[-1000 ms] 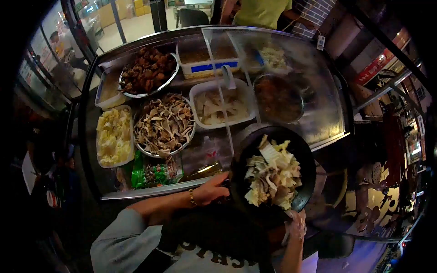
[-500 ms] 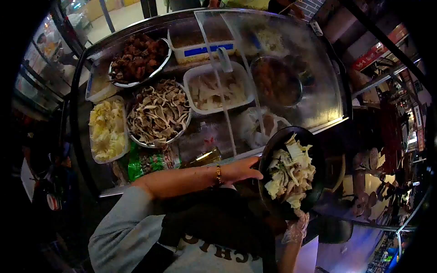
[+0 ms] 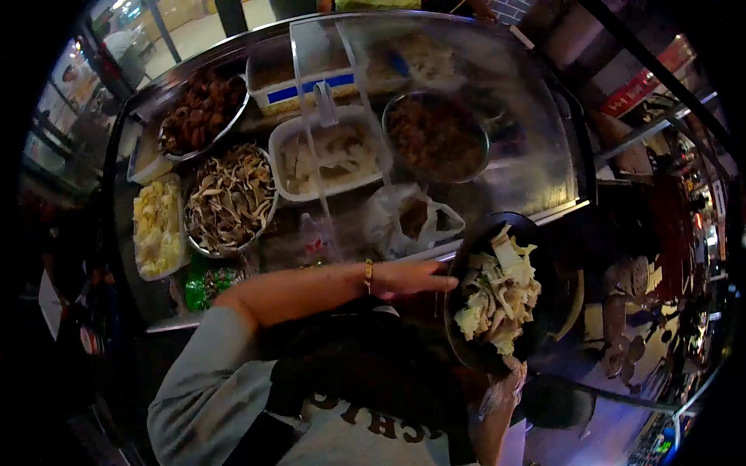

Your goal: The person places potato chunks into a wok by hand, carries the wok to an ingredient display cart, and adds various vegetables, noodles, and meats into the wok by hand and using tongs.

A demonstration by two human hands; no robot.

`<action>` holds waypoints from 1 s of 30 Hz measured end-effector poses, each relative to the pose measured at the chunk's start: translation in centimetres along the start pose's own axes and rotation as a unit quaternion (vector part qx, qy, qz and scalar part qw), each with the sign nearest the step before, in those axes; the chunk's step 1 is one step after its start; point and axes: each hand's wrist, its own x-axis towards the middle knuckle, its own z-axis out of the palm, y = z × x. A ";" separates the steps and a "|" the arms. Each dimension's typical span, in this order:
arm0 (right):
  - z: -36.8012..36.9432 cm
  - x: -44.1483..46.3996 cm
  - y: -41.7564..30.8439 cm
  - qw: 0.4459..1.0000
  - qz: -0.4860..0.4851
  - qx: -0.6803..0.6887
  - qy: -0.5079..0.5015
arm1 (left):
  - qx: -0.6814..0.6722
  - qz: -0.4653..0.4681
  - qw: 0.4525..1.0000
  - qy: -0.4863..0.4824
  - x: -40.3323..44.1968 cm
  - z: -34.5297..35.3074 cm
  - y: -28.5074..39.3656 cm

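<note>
Black bowl (image 3: 522,226) located at the near edge of the surface (image 3: 536,185), beside the plastic bag (image 3: 398,221); contents are chopped pale leaves (image 3: 503,299). Right hand (image 3: 503,390) (in a clear glove) grips the bowl's lower rim. Left hand (image 3: 408,278) is open, fingers extended at the left rim; contact cannot be confirmed.
</note>
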 end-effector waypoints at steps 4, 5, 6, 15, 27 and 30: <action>-3.1 2.4 0.8 1.000 -0.005 -0.017 -0.019 | 0.428 0.111 0.877 0.185 0.2 -5.4 5.3; -3.4 2.7 1.0 1.000 -0.009 -0.023 -0.019 | 0.565 0.160 0.766 0.260 -1.0 -7.9 6.5; -3.7 2.9 1.1 0.999 -0.012 -0.028 -0.017 | 0.612 0.174 0.694 0.337 -1.7 -11.9 6.7; -1.1 5.5 1.6 0.996 -0.054 -0.074 -0.001 | 0.830 0.105 0.350 0.422 -8.3 -26.6 11.8; 1.8 4.6 -1.6 0.980 -0.113 -0.151 0.069 | 0.831 0.172 0.348 0.399 -13.1 -26.8 10.9; 2.6 3.6 -2.4 0.971 -0.128 -0.176 0.096 | 0.809 0.165 0.385 0.413 -17.1 -26.7 10.0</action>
